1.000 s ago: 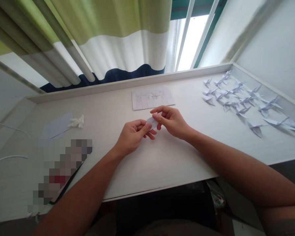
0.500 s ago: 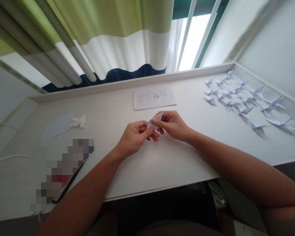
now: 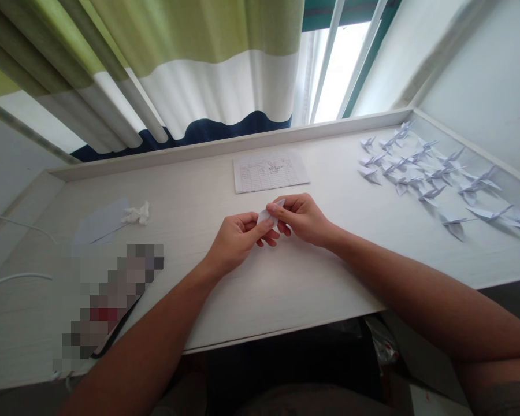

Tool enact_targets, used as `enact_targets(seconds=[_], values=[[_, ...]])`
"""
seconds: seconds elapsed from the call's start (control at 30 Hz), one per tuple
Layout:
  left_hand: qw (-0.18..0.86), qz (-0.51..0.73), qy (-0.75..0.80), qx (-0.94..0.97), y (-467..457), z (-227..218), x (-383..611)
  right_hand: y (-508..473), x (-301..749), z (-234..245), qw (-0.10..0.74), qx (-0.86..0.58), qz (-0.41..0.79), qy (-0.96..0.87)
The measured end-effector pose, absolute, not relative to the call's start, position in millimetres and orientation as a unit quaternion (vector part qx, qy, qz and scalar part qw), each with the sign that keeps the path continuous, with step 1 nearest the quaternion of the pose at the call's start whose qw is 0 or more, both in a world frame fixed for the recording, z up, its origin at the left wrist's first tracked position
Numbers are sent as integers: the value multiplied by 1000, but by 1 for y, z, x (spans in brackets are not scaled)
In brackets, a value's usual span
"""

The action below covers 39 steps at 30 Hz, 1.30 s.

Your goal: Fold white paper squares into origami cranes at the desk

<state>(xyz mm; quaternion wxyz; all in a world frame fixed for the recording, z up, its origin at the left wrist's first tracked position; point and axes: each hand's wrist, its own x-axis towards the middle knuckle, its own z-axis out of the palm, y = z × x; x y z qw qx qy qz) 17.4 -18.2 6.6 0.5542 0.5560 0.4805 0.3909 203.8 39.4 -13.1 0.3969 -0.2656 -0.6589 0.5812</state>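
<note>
A small piece of folded white paper (image 3: 263, 216) is pinched between my two hands above the middle of the desk. My left hand (image 3: 237, 240) grips its lower left side, thumb on top and fingers curled beneath. On its upper right side, my right hand (image 3: 302, 218) closes with the thumb pressed over the paper. A pointed tip of the paper shows by the right fingers; much of the rest is hidden by both hands. Several folded white paper cranes (image 3: 433, 173) stand grouped on the right part of the desk.
A printed sheet with a table (image 3: 271, 173) lies behind my hands. On the left are white paper sheets (image 3: 101, 222), a crumpled tissue (image 3: 137, 214), a blurred-out flat object (image 3: 112, 306) and a white cable (image 3: 17, 278). A raised rim (image 3: 225, 144) edges the white desk.
My left thumb has slid up over the paper, and my right thumb has shifted slightly up and left. The paper stays in both hands. The whole view has shifted a little.
</note>
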Motion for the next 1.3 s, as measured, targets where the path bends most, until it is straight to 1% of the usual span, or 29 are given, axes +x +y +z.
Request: enact_targets(seconds=[0.27, 0.43, 0.6, 0.67, 1.07, 1.3], values=[[522, 428, 465, 573, -20, 6, 17, 37, 203, -8, 406, -292, 598, -626], [548, 427, 447, 564, -22, 9, 19, 36, 204, -3, 422, -262, 607, -620], [600, 395, 439, 539, -22, 7, 19, 40, 208, 0, 434, -260, 587, -632], [604, 389, 440, 538, -22, 5, 18, 42, 210, 0, 438, -266, 580, -634], [526, 395, 476, 584, -23, 7, 17, 43, 209, -2, 446, -300, 558, -632], [531, 387, 463, 595, -24, 10, 15, 44, 208, -2, 450, -295, 571, -621]])
